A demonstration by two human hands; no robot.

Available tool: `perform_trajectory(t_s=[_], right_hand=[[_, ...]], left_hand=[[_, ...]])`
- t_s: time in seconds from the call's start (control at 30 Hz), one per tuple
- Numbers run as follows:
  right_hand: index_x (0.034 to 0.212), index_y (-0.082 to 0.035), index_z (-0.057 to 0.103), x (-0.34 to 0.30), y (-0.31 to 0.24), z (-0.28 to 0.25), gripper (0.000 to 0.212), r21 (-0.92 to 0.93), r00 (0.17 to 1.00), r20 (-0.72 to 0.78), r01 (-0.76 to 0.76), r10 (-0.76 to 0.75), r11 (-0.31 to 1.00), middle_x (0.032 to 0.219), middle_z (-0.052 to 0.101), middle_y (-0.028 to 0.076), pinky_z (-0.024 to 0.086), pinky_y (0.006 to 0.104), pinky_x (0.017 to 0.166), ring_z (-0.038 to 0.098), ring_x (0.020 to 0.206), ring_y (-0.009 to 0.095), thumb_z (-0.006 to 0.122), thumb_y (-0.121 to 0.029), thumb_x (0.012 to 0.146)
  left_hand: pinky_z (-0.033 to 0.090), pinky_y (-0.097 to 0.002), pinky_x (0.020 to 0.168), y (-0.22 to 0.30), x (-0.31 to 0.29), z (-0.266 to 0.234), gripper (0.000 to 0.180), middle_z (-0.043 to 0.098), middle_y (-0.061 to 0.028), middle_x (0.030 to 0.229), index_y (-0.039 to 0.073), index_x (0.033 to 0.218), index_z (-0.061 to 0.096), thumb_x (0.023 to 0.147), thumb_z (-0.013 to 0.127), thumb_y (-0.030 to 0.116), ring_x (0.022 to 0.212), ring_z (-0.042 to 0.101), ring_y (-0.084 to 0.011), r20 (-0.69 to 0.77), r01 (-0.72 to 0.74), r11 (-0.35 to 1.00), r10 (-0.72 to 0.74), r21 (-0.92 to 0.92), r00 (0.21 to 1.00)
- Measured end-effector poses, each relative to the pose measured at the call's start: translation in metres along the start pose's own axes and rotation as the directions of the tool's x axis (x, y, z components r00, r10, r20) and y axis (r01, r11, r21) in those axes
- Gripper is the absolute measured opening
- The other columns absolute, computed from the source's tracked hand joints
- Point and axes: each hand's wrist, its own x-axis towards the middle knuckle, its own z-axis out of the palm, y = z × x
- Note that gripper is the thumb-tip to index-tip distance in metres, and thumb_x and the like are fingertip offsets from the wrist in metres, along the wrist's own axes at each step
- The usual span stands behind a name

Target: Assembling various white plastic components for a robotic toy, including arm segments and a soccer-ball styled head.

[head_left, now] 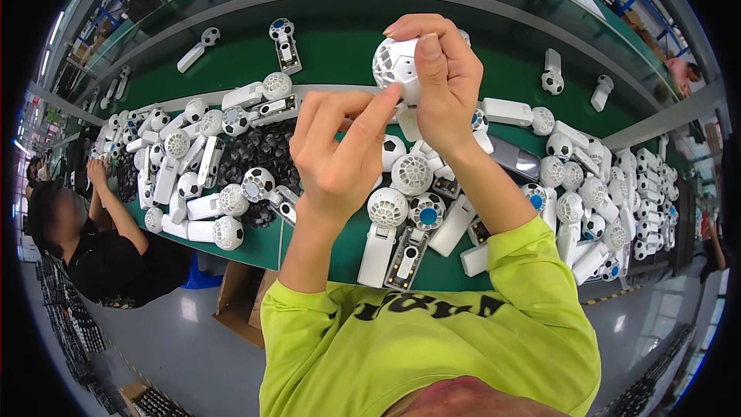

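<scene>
Raised above the bench, my right hand (450, 81) is closed round a white handheld fan (400, 66) with a round, latticed head. My left hand (336, 150) has its fingers bent in, and its index fingertip meets the lower side of the fan's head. Whatever may be pinched in the left fingertips is hidden. Below the hands lie more white fans, among them one with a lattice head (411, 175) and one with an opened handle (407, 256) that shows its inner parts. To the left spreads a heap of small black parts (258, 150).
The green bench (347, 259) carries crowded fans on both sides, some with football-patterned heads. Beyond a low ledge, several fans such as one with a blue centre (283, 42) lie on a green belt (332, 54). A co-worker (100, 243) sits left. A cardboard box (239, 305) stands below.
</scene>
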Motion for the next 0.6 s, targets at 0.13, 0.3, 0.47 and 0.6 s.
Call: perform_trajectory(t_s=[0.13,0.3,0.47,0.6], right_hand=[[0.097,0.000,0.061,0.002,-0.002,-0.002,0.037,0.083,0.992,-0.017,-0.127,0.129,0.988,0.101,0.064,0.008,0.047,0.0217,0.072,0.059,0.083,0.010,0.046,-0.033,0.104],[0.097,0.000,0.061,0.000,-0.003,-0.002,0.035,0.216,0.966,-0.060,-0.232,0.250,0.948,0.101,0.065,0.008,0.047,0.0218,0.071,0.059,0.082,0.009,0.048,-0.031,0.103],[0.097,0.000,0.061,-0.003,-0.005,0.001,0.033,0.177,0.976,-0.073,-0.187,0.203,0.966,0.100,0.064,0.008,0.047,0.0223,0.071,0.058,0.081,0.008,0.049,-0.030,0.103],[0.096,0.000,0.061,-0.005,-0.001,0.002,0.032,0.254,0.957,-0.073,-0.254,0.281,0.933,0.099,0.064,0.007,0.047,0.0223,0.070,0.058,0.080,0.008,0.049,-0.029,0.103]], left_hand=[[0.046,-0.0266,0.050,-0.001,-0.005,0.007,0.027,0.064,-0.0093,0.086,0.000,0.094,0.069,0.069,0.072,-0.011,0.068,0.060,-0.0206,0.008,0.143,0.981,-0.143,-0.129,0.990],[0.048,-0.0264,0.051,0.008,-0.013,0.031,0.029,0.064,-0.0111,0.088,-0.001,0.098,0.069,0.072,0.070,-0.013,0.068,0.060,-0.0198,-0.076,0.290,0.829,-0.368,-0.478,0.927],[0.047,-0.0248,0.049,0.012,-0.014,0.027,0.022,0.064,-0.0118,0.089,-0.001,0.093,0.067,0.074,0.069,-0.013,0.070,0.061,-0.0185,-0.010,0.237,0.964,-0.240,-0.123,0.971],[0.048,-0.0291,0.055,0.012,-0.017,0.028,0.016,0.062,-0.0102,0.084,0.001,0.086,0.065,0.075,0.070,-0.010,0.072,0.058,-0.0204,-0.083,0.206,0.953,-0.229,-0.222,0.970]])
